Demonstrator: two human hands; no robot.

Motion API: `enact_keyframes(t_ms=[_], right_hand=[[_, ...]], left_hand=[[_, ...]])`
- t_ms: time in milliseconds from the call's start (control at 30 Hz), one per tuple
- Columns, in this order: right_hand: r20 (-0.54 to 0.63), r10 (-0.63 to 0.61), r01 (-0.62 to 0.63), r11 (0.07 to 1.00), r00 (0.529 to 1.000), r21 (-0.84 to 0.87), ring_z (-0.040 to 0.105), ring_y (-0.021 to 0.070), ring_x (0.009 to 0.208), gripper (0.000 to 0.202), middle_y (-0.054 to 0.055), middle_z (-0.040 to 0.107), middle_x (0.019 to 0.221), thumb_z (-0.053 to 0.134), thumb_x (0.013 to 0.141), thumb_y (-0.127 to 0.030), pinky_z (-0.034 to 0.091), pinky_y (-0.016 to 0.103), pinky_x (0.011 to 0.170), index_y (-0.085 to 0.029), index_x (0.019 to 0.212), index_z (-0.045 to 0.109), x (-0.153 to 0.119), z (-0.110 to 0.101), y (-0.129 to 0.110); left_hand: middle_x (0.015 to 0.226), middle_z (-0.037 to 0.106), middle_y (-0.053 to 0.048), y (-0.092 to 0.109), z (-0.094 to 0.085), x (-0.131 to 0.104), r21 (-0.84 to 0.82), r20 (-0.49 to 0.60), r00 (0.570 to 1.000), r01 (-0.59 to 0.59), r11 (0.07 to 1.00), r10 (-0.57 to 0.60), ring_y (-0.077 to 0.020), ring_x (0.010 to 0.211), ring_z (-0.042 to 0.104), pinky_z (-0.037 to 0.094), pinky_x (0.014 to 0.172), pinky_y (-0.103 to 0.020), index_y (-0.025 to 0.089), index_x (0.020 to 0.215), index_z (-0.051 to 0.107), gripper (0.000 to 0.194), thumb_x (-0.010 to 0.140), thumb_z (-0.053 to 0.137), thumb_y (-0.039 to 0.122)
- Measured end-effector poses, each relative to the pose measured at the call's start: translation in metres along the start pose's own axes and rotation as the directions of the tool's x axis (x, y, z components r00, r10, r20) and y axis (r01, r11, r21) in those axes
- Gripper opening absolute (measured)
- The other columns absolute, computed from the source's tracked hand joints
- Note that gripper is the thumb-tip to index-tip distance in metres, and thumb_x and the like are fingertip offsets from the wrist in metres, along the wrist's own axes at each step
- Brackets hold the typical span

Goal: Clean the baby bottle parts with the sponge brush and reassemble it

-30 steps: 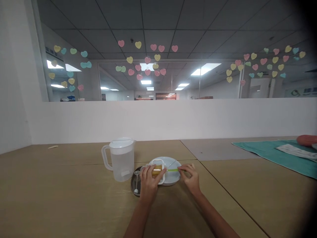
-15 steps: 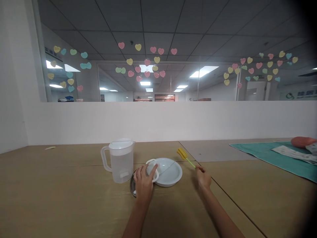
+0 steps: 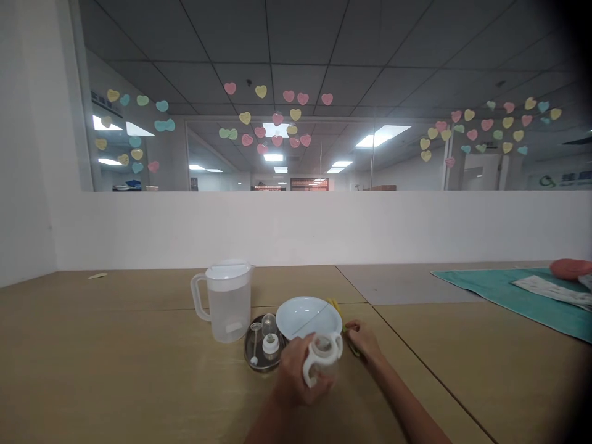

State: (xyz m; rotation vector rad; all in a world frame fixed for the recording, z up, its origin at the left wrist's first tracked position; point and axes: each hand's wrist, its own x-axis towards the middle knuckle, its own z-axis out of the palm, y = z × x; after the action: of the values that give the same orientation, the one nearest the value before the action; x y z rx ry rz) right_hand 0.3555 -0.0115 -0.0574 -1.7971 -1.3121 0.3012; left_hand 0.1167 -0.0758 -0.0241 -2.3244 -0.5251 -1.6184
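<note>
My left hand (image 3: 296, 370) is wrapped round a clear baby bottle (image 3: 327, 364) with white side handles. The bottle is raised in front of the white bowl (image 3: 309, 306), its open mouth tipped up. My right hand (image 3: 365, 340), fingers closed, grips the green handle of a bottle brush (image 3: 334, 304). Its yellow sponge head shows at the bowl's right edge, partly hidden. Left of my left hand, a round steel tray (image 3: 261, 370) holds a nipple with a white ring (image 3: 271, 346), a clear dome cap (image 3: 269, 324) and a thin white stick-like piece (image 3: 254, 345).
A translucent lidded jug (image 3: 229, 305) stands behind the tray on the left. Far right lies a green towel (image 3: 481, 290) with a patterned cloth (image 3: 550, 291) and a reddish object (image 3: 571, 269) on it. A white wall (image 3: 296, 228) with a window rises behind the table.
My left hand has lifted the bottle from over the tray and brought it right and nearer me, uncovering the tray's contents. My right hand has moved left and down, lowering the brush head.
</note>
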Motion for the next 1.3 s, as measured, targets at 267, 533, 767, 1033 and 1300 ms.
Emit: enact_keyframes(t_ms=[267, 533, 767, 1033, 1300], right_hand=[[0.116, -0.012, 0.031, 0.986, 0.993, -0.165, 0.064, 0.0199, 0.076, 0.026, 0.009, 0.070, 0.082, 0.042, 0.069, -0.018, 0.037, 0.024, 0.059, -0.016, 0.075, 0.068, -0.006, -0.001, -0.007], [0.172, -0.073, 0.125, 0.939, 0.982, -0.320, 0.063, 0.0217, 0.074, 0.018, 0.011, 0.069, 0.080, 0.049, 0.070, -0.023, 0.032, 0.025, 0.057, -0.017, 0.077, 0.065, -0.014, -0.006, -0.017], [0.179, -0.117, 0.181, 0.898, 0.977, -0.402, 0.063, 0.0241, 0.074, 0.018, 0.012, 0.069, 0.078, 0.053, 0.069, -0.026, 0.035, 0.028, 0.061, -0.017, 0.076, 0.067, -0.016, -0.009, -0.021], [-0.049, -0.138, 0.112, 0.930, 0.989, -0.351, 0.062, 0.0194, 0.078, 0.034, 0.008, 0.069, 0.084, 0.035, 0.085, -0.029, 0.035, 0.025, 0.062, -0.019, 0.093, 0.066, -0.017, -0.019, -0.031], [0.098, -0.498, 0.506, 0.829, 0.862, -0.237, 0.060, 0.0198, 0.093, 0.037, 0.005, 0.070, 0.094, 0.045, 0.078, -0.015, 0.035, 0.030, 0.085, -0.026, 0.106, 0.067, 0.009, -0.001, -0.075]], left_hand=[[0.114, 0.064, -0.012, 0.014, 0.014, -0.002, -0.127, 0.383, 0.920, 0.137, 0.982, -0.079, -0.0252, 0.099, 0.064, 0.054, 0.085, -0.034, 0.016, 0.132, 0.038, 0.073, 0.069, 0.063, 0.042], [0.101, 0.069, -0.009, 0.001, 0.005, 0.003, 0.011, 0.537, 0.808, 0.281, 0.960, -0.243, -0.0252, 0.090, 0.067, 0.054, 0.078, -0.032, 0.021, 0.136, 0.035, 0.080, 0.065, 0.067, 0.043], [0.075, 0.067, -0.002, -0.020, -0.011, 0.004, -0.002, 0.404, 0.882, 0.265, 0.964, -0.242, -0.0156, 0.067, 0.064, 0.048, 0.061, -0.023, 0.019, 0.128, 0.045, 0.063, 0.074, 0.056, 0.050], [0.077, 0.066, -0.008, -0.068, -0.038, -0.003, 0.601, -0.002, 0.764, 0.516, 0.610, -0.645, -0.0199, 0.081, 0.059, 0.040, 0.074, -0.029, 0.016, 0.078, 0.067, 0.040, 0.091, 0.032, 0.031], [0.089, 0.068, -0.015, -0.069, -0.032, -0.014, 0.821, 0.004, 0.634, 0.440, 0.365, -0.773, -0.0284, 0.097, 0.054, 0.033, 0.084, -0.041, 0.012, 0.078, 0.073, 0.047, 0.090, 0.035, 0.036]])
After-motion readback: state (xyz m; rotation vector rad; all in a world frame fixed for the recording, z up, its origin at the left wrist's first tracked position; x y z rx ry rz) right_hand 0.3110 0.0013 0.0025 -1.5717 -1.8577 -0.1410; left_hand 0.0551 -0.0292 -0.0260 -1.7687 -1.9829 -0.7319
